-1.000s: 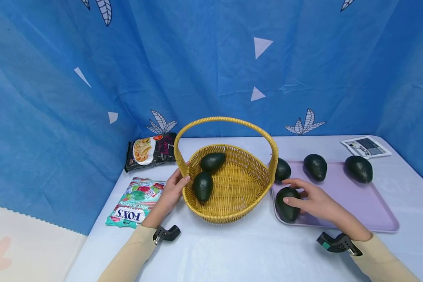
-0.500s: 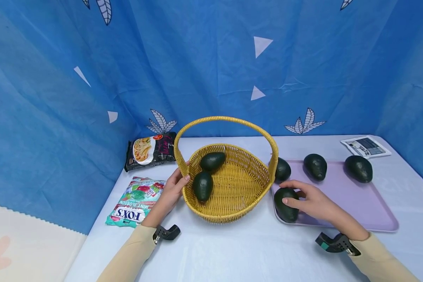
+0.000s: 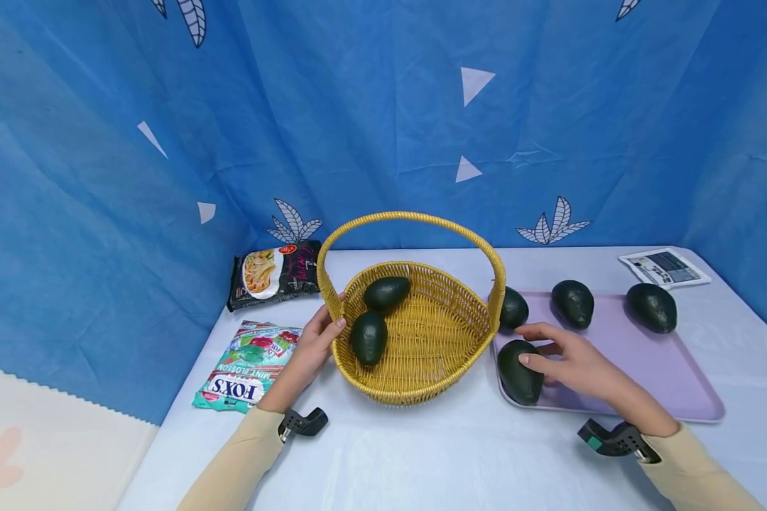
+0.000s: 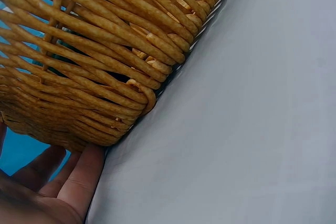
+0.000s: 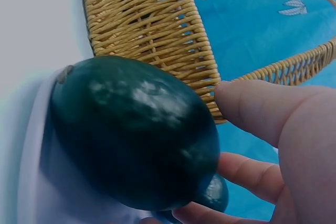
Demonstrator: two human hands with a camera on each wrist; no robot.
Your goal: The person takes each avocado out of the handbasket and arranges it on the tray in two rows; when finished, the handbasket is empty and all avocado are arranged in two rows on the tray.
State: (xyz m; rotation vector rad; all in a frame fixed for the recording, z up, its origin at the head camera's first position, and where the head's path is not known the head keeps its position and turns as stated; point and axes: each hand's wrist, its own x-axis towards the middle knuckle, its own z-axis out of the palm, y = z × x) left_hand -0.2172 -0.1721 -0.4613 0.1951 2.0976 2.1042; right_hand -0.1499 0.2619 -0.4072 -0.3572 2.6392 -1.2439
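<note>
A yellow wicker basket (image 3: pixel 434 355) with a tall arched handle stands mid-table. Two dark green avocados, one behind (image 3: pixel 386 293) and one in front (image 3: pixel 368 339), lie in its left half. My left hand (image 3: pixel 312 345) grips the basket's left side, thumb at the rim and fingers outside; the left wrist view shows fingers (image 4: pixel 84 177) against the weave. On the lilac tray's (image 3: pixel 620 376) front left corner sits another avocado (image 5: pixel 131 135). My right hand (image 3: pixel 569 362) is beside it, fingers spread round its far right end, the thumb (image 5: pixel 262 106) straight and lifted off its skin.
Further avocados lie along the tray's back: one (image 3: pixel 514 310) partly behind the basket handle, one in the middle (image 3: pixel 572 304), one at right (image 3: pixel 652 307). A black noodle packet (image 3: pixel 275 275) and a Fox's candy bag (image 3: pixel 249 365) lie left; a white packet (image 3: pixel 665 267) lies back right.
The avocado under my right hand shifted slightly left, then stayed put. My right hand has since drawn back a little to the right, its thumb loosening. My left hand and the basket stay still.
</note>
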